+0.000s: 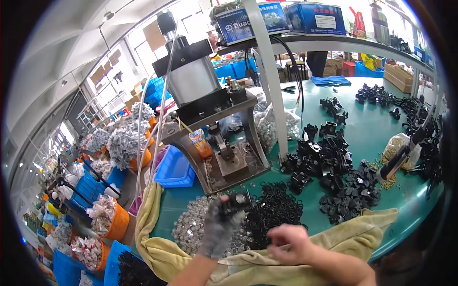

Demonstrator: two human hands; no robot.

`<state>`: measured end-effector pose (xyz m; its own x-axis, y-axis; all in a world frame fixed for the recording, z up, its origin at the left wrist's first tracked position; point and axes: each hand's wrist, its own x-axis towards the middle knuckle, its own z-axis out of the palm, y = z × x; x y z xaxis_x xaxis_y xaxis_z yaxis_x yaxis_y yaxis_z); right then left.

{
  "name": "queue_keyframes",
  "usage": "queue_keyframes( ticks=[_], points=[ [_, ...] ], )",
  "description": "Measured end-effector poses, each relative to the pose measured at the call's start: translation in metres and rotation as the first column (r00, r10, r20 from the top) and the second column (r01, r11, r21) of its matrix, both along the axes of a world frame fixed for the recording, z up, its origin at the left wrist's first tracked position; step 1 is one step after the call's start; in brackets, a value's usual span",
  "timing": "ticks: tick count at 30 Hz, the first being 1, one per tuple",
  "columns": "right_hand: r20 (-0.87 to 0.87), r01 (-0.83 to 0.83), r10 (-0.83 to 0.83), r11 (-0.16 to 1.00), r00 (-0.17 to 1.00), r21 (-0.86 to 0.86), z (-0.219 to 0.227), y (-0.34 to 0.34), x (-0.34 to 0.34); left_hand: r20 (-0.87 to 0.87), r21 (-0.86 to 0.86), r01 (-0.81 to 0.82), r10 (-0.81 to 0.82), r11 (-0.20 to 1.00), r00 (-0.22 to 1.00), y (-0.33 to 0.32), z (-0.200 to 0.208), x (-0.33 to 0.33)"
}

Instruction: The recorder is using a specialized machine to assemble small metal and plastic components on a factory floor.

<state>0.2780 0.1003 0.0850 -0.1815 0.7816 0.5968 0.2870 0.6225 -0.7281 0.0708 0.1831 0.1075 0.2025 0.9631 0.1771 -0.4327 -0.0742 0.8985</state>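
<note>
My left hand, in a grey glove, grips a black plastic housing with a round opening, held up in front of the press. Beneath that hand spreads a pile of small clear round parts. My right hand is bare and slightly blurred. Its fingers are curled together beside the near edge of a pile of black rings; whether anything small sits in them is hidden. A bench press with a metal base block stands just beyond the hands.
A yellow-green cloth lines the table's near edge. Black housings and smaller black pieces lie heaped to the right, near a black-handled tool. A blue tray sits left of the press; a shelf post rises behind.
</note>
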Motion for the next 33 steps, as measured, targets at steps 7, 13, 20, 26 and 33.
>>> queue_keyframes(
  ticks=[7, 13, 20, 26, 33],
  points=[
    [0.204, -0.429, 0.408, 0.900, 0.890, 0.071, -0.003, -0.011, -0.018, -0.278, 0.136, -0.277, 0.305, 0.951, 0.911, 0.149, -0.032, -0.017],
    [0.159, -0.415, 0.409, 0.910, 0.898, 0.000, -0.009, -0.006, -0.017, -0.281, 0.015, -0.333, 0.324, 0.943, 0.903, 0.201, -0.030, -0.004],
    [0.142, -0.407, 0.403, 0.913, 0.904, 0.002, -0.006, -0.002, -0.018, -0.314, -0.039, -0.378, 0.348, 0.925, 0.883, 0.219, -0.046, -0.002],
    [0.143, -0.432, 0.427, 0.902, 0.893, 0.003, -0.007, 0.005, -0.020, -0.343, -0.011, -0.340, 0.316, 0.940, 0.885, 0.230, -0.043, -0.018],
    [0.171, -0.403, 0.403, 0.915, 0.899, -0.039, -0.001, 0.002, -0.014, -0.333, 0.024, -0.297, 0.288, 0.954, 0.898, 0.242, -0.042, -0.005]
  ],
)
